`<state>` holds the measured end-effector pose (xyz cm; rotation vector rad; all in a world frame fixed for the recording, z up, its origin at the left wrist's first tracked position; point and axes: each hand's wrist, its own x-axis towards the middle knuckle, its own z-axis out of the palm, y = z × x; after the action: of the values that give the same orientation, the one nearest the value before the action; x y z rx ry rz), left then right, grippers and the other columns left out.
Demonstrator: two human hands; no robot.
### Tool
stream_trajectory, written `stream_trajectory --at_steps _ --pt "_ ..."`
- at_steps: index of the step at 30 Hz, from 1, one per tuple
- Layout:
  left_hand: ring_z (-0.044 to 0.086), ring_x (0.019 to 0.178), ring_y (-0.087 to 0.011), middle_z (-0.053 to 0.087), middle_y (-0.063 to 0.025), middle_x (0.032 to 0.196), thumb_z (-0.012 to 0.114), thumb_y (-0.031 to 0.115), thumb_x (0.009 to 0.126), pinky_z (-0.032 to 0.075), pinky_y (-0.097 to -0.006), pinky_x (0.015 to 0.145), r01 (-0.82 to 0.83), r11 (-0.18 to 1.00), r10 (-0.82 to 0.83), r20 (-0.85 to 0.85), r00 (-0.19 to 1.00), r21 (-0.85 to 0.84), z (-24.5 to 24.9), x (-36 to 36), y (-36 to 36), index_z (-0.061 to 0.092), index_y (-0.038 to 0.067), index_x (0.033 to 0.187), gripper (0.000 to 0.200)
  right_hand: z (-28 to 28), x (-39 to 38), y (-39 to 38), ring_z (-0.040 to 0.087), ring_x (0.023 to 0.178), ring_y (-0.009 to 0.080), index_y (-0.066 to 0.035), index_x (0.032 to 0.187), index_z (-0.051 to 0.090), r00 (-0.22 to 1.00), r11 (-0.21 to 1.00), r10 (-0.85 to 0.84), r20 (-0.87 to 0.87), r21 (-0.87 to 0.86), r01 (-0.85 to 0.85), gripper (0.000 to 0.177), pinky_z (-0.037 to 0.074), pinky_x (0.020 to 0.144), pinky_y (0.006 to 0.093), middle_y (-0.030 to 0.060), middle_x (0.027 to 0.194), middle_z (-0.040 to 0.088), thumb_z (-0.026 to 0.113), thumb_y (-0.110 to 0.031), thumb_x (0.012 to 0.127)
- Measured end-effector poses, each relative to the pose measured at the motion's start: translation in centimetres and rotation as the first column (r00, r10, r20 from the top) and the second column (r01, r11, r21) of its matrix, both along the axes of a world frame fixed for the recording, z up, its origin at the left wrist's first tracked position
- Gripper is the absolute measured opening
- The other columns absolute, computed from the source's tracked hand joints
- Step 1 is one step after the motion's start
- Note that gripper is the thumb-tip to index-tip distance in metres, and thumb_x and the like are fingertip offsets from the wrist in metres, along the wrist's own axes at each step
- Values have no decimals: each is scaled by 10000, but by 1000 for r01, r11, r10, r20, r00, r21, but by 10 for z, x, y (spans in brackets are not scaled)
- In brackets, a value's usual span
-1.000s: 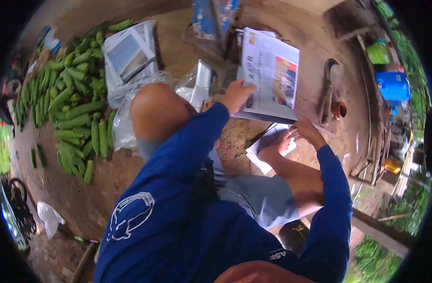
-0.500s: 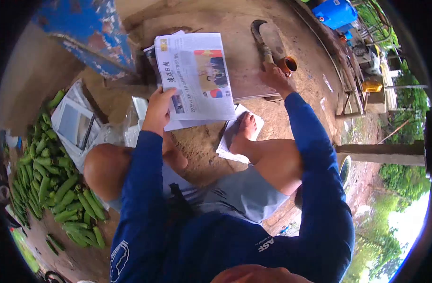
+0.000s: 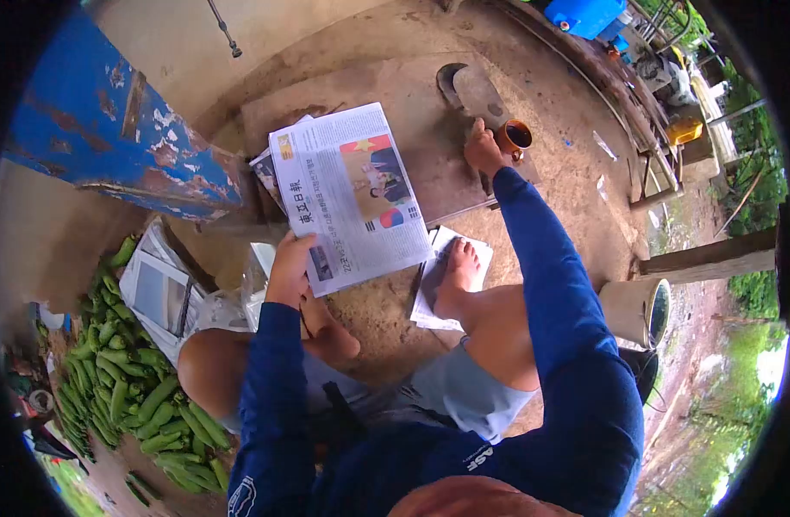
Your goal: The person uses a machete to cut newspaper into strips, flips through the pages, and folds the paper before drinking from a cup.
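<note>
My left hand (image 3: 291, 265) pinches the lower left edge of a folded newspaper (image 3: 352, 202), thumb on top. The paper lies tilted over a low wooden board (image 3: 360, 82), with other sheets partly under it. My right hand (image 3: 484, 148) is closed round the handle of a sickle (image 3: 449, 86); its dark curved blade points away from me, beside a flat brown slab (image 3: 479, 91). Most of the handle is hidden by my fingers. Just right of this hand stands an orange-brown mug (image 3: 514, 138) with dark contents.
Green ridged gourds (image 3: 153, 396) are heaped on the ground at left, near wrapped papers (image 3: 160, 293). My foot (image 3: 460, 274) rests on a stack of paper (image 3: 425, 297). A peeling blue post (image 3: 128, 129) stands at upper left, a pale bucket (image 3: 636, 312) at right.
The newspaper and my left hand sit lower in view, partly because the camera has shifted. My right hand, on the sickle, has moved left of the mug, and the blade has turned slightly.
</note>
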<state>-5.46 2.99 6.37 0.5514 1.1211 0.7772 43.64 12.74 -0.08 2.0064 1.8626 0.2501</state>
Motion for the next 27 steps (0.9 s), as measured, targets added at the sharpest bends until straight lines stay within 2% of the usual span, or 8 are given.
stream_trajectory --at_steps 2,3,5,7,13,19,22,27 --pt "698 1010 -260 701 -123 1142 583 38 918 562 -411 897 -9 999 9 7 1000 40 5 1 2 616 -3 1259 345 -12 15 7 663 920 344 -1 1384 522 989 997 80 -125 -11 -82 531 534 852 447 235 1078 676 668 -249 938" --pt "700 1008 -261 703 -125 1136 585 39 916 564 -408 896 -16 998 15 13 1000 57 7 1 3 621 -4 1254 342 10 8 3 649 867 305 -11 1335 545 919 999 -33 -393 -3 35 486 530 814 422 195 1016 666 676 -253 933" --pt "699 1009 -253 704 -134 1131 595 42 912 571 -402 877 12 999 -13 26 1000 53 10 -3 16 625 -10 1252 345 75 -28 -25 622 759 227 -29 1235 591 426 929 -241 -872 -81 361 400 523 738 371 114 893 645 691 -260 924" --pt "700 1002 -248 708 -138 1119 606 50 910 580 -401 852 16 999 -18 53 998 33 7 -4 34 633 -10 1241 337 126 -56 -48 594 652 149 -48 1135 637 156 901 -211 -965 -130 414 319 515 661 320 34 769 625 707 -268 915" --pt "705 901 -259 716 -110 1023 625 78 913 601 -438 797 57 998 -64 236 970 33 13 -1 88 663 27 1134 229 211 -100 -123 624 780 149 -32 1277 580 -124 919 -55 -991 -98 381 523 517 724 299 51 913 638 764 -290 861" --pt "685 1024 -278 683 -119 1162 605 70 927 600 -449 844 46 998 -49 103 993 36 27 1 125 618 39 1226 301 255 -125 -202 627 1117 267 -23 1356 571 454 993 -15 -891 40 112 614 482 981 355 160 1174 656 748 -173 788" --pt "681 1040 -250 699 -104 1131 618 73 920 572 -435 908 41 962 -74 114 991 271 16 -5 125 634 41 1216 298 257 -139 -230 663 1099 279 -86 1346 592 484 977 -73 -872 -159 -140 607 500 978 368 171 1199 667 711 -96 751" --pt "676 1045 -291 667 -132 1180 588 18 930 585 -477 879 -35 996 18 206 978 77 17 -9 124 601 16 1235 306 206 -146 -243 653 1059 399 -38 1222 586 559 932 78 -825 -138 -334 485 516 906 450 207 1132 663 715 -37 755"
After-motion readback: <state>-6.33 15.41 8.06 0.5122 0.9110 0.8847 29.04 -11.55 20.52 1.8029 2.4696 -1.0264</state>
